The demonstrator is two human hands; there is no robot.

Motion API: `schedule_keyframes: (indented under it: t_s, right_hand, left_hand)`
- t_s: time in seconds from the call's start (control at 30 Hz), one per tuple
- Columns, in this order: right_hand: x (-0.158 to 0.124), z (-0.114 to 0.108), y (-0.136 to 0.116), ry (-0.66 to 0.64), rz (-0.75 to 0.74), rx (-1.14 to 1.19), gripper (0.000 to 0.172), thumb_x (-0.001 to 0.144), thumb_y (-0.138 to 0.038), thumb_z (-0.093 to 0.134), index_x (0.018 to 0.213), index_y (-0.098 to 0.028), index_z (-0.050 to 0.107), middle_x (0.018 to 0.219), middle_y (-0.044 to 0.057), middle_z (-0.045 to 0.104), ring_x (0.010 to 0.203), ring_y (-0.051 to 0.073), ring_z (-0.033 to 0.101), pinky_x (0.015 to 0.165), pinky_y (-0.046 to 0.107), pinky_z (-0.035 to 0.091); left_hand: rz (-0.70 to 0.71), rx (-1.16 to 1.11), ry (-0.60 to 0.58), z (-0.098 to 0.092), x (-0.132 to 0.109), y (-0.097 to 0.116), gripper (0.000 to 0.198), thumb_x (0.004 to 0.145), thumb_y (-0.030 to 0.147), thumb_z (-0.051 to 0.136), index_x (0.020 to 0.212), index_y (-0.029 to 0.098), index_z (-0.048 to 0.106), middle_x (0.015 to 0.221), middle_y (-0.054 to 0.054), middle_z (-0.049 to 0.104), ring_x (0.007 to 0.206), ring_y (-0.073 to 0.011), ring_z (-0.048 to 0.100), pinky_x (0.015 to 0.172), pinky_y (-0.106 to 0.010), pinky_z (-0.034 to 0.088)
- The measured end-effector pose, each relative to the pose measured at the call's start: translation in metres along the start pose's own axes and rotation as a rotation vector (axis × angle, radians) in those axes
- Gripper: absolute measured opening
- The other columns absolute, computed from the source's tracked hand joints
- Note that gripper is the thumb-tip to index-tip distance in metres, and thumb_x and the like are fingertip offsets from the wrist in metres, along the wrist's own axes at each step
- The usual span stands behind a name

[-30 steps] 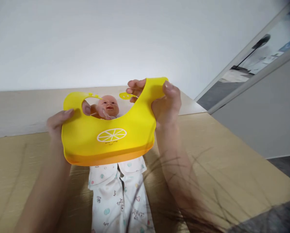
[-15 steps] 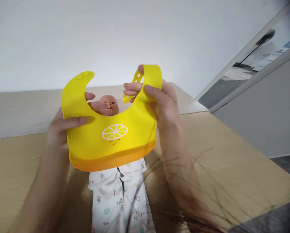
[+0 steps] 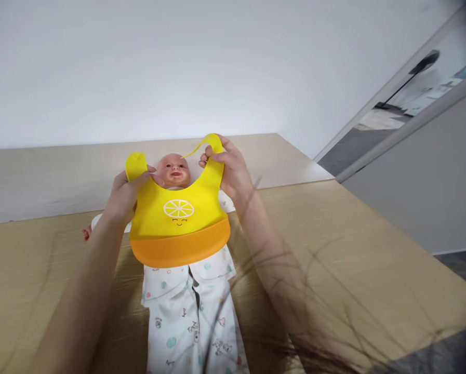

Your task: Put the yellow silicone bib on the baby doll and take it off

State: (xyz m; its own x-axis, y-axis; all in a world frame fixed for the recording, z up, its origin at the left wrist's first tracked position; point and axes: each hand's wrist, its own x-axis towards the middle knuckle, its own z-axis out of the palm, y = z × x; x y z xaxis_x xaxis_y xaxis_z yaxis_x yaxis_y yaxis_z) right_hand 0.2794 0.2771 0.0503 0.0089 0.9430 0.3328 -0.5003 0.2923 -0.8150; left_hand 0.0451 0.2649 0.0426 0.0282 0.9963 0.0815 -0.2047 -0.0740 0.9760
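A yellow bib (image 3: 178,208) with a lemon-slice print and an orange catch pocket hangs stretched between my hands. My left hand (image 3: 129,189) pinches it below the shorter neck strap. At the other strap, my right hand (image 3: 230,163) is closed on the bib, the strap's thin end curling inward. Beneath lies a baby doll (image 3: 173,170) on its back, its head showing through the bib's neck opening. The bib covers most of its chest; whether they touch, I cannot tell. The doll wears white printed clothes (image 3: 194,322), and one small doll hand sticks out at the left.
The doll lies on a light wooden table (image 3: 314,244) with a paler section (image 3: 41,176) at the back. A white wall (image 3: 217,67) rises behind. To the right are a low grey partition (image 3: 420,192) and a glass pane (image 3: 396,98). Dark hair strands cross the lower right.
Both hands have carried the bib away from me and down over the doll's chest. They have come closer together, and the doll's face and one doll hand now show.
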Motion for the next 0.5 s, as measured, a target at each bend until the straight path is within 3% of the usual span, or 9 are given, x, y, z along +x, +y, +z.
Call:
schedule_keyframes:
  t_s: [0.1,0.23,0.37,0.5]
  right_hand:
    - [0.006,0.000,0.004,0.104,0.049,0.023,0.030,0.073,-0.020,0.074,0.096,-0.022,0.054,0.080,-0.005,0.060,0.073,0.010,0.058,0.072,0.024,0.054]
    - [0.012,0.002,0.005,0.207,0.043,0.000,0.025,0.076,-0.023,0.074,0.086,-0.021,0.051,0.076,-0.004,0.060,0.069,0.009,0.055,0.067,0.020,0.050]
    - [0.025,0.003,0.013,0.246,0.072,-0.044,0.023,0.078,-0.021,0.072,0.084,-0.021,0.050,0.073,-0.004,0.059,0.067,0.008,0.055,0.065,0.020,0.048]
    - [0.045,0.001,0.035,0.325,0.142,-0.078,0.021,0.078,-0.013,0.068,0.085,-0.019,0.050,0.072,-0.004,0.060,0.067,0.008,0.057,0.064,0.019,0.046]
  left_hand:
    - [0.000,0.012,0.034,0.005,0.003,-0.004,0.033,0.071,0.038,0.079,0.094,0.019,0.067,0.072,-0.002,0.072,0.064,-0.0196,0.067,0.060,-0.029,0.052]
    - [-0.018,-0.013,0.056,0.010,0.008,-0.004,0.027,0.071,0.032,0.079,0.092,0.017,0.069,0.073,-0.003,0.072,0.062,-0.0184,0.066,0.059,-0.027,0.051]
    - [-0.118,0.038,0.155,0.012,0.020,-0.008,0.004,0.073,0.015,0.072,0.076,0.014,0.069,0.066,-0.002,0.069,0.056,-0.0150,0.062,0.055,-0.024,0.046]
    - [-0.200,0.026,0.270,0.008,0.036,-0.023,0.010,0.072,0.008,0.068,0.066,0.015,0.067,0.051,0.003,0.058,0.046,-0.0119,0.053,0.046,-0.021,0.037]
